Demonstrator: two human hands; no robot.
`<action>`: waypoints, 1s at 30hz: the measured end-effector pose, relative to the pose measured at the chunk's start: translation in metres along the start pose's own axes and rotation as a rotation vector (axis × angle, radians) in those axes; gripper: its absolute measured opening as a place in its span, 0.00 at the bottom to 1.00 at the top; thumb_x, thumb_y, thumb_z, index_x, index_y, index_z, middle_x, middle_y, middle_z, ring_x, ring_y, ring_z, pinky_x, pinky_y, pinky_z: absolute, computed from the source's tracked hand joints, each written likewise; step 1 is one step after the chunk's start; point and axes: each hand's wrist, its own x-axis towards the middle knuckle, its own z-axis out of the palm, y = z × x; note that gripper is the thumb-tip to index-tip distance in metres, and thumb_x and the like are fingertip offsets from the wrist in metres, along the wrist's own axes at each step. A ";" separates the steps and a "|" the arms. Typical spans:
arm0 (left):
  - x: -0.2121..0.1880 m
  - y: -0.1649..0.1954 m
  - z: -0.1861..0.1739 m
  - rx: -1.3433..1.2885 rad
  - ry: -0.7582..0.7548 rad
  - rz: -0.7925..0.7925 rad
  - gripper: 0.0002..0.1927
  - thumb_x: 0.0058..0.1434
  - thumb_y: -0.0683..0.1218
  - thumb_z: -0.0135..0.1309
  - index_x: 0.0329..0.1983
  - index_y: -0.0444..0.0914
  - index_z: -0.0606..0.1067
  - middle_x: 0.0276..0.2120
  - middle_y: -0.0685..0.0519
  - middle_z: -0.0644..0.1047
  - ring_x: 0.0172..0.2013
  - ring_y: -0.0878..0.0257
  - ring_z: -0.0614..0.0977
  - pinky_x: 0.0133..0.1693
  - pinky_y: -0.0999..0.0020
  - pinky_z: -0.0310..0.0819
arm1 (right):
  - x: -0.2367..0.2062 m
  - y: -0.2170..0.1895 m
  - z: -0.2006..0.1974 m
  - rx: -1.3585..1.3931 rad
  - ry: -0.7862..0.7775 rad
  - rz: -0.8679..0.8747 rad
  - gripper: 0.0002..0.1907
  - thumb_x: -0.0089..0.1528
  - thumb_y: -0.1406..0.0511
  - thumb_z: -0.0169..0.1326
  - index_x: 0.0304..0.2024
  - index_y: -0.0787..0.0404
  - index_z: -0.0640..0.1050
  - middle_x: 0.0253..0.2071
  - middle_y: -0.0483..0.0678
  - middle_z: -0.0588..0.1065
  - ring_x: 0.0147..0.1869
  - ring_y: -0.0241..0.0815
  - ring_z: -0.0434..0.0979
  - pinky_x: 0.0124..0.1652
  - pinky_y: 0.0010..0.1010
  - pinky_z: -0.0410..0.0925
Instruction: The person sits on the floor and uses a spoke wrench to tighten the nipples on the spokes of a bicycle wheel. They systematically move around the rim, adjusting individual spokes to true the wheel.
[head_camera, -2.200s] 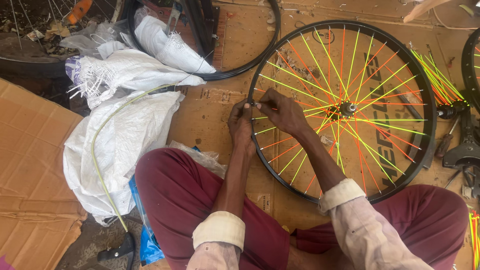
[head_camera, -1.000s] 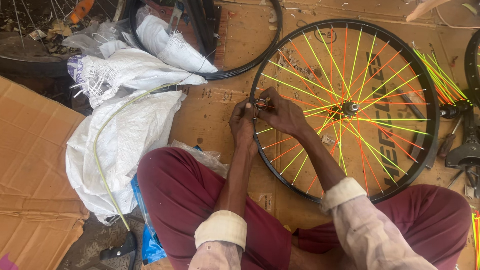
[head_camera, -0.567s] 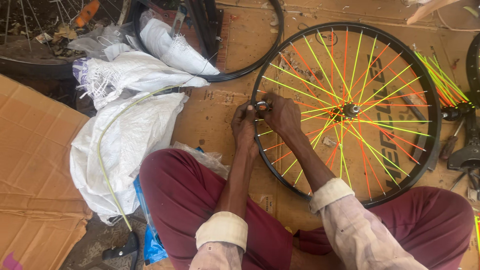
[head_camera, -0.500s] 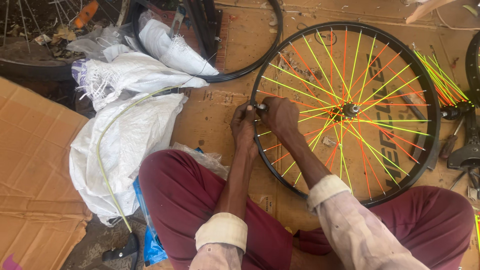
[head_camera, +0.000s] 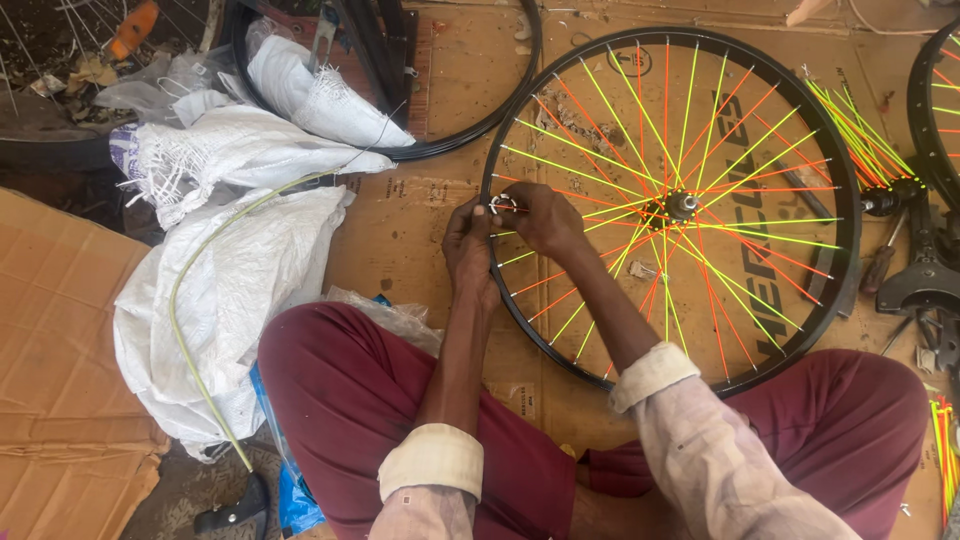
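A black bicycle wheel rim (head_camera: 848, 190) with yellow and orange spokes lies flat on cardboard, its hub (head_camera: 680, 207) at the centre. Both my hands meet at the rim's left edge. My left hand (head_camera: 467, 245) pinches the rim from outside. My right hand (head_camera: 545, 215) reaches from inside the wheel and grips a small metal tool (head_camera: 500, 204) at a spoke end on the rim. My knees in dark red trousers frame the wheel's near side.
White woven sacks (head_camera: 240, 250) and a thin yellow-green tube (head_camera: 190, 330) lie to the left. A bare black rim (head_camera: 470, 120) sits behind them. Loose coloured spokes (head_camera: 860, 130), another wheel (head_camera: 935, 100) and metal tools (head_camera: 925, 285) are at the right. Cardboard sheets (head_camera: 60, 340) cover the floor.
My hands stay at the same spot on the rim's left edge, with small turning motions of the fingers. The view has shifted slightly; the wheel lies as before.
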 end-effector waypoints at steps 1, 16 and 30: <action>0.000 0.001 0.000 -0.001 -0.004 0.006 0.10 0.69 0.45 0.58 0.50 0.36 0.79 0.41 0.55 0.79 0.39 0.66 0.75 0.45 0.67 0.72 | -0.004 -0.005 0.006 -0.064 0.084 0.023 0.16 0.60 0.56 0.61 0.45 0.56 0.76 0.35 0.54 0.80 0.42 0.59 0.81 0.39 0.50 0.69; -0.003 0.005 0.002 0.070 0.057 -0.034 0.10 0.67 0.46 0.58 0.49 0.38 0.79 0.41 0.58 0.79 0.40 0.69 0.75 0.40 0.70 0.69 | -0.022 -0.012 -0.014 0.005 0.087 -0.091 0.15 0.64 0.53 0.58 0.37 0.57 0.73 0.25 0.53 0.77 0.33 0.58 0.80 0.34 0.51 0.66; -0.005 0.014 0.010 0.036 0.036 -0.031 0.15 0.65 0.48 0.60 0.51 0.36 0.80 0.41 0.59 0.79 0.39 0.71 0.74 0.42 0.73 0.68 | -0.056 -0.011 -0.033 -0.029 0.342 -0.509 0.18 0.59 0.68 0.60 0.51 0.63 0.74 0.41 0.58 0.75 0.45 0.62 0.74 0.44 0.50 0.66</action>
